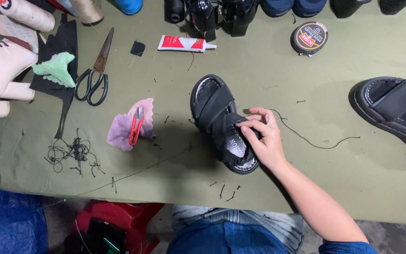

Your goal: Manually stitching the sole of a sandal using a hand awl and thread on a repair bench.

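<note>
On the olive-green counter in front of us, our right hand rests on a small black sandal that lies on its sole, toe end away from us. The fingers are curled together with the tips pressed onto the rear strap, thumb toward the inner edge; whether they pinch a needle or a thread end we cannot tell, as the tips hide it. Our left hand is out of view.

A long black thread trails loose from just beside the hand out across the counter to the right, so we judge that stitching on this sandal is in hand or newly finished, with the tail not yet trimmed. Short black thread clippings lie near the heel, and a tangled heap of cut thread sits well to the left, which suggests a fair amount of trimming is already done.

The red thread snips lie untouched on a pink scrap of cloth, well apart from the hand. Farther left are large scissors, and beyond the sandal a red-and-white glue tube and a round tin of shoe polish. The matching larger black sandal waits at the right edge.
</note>
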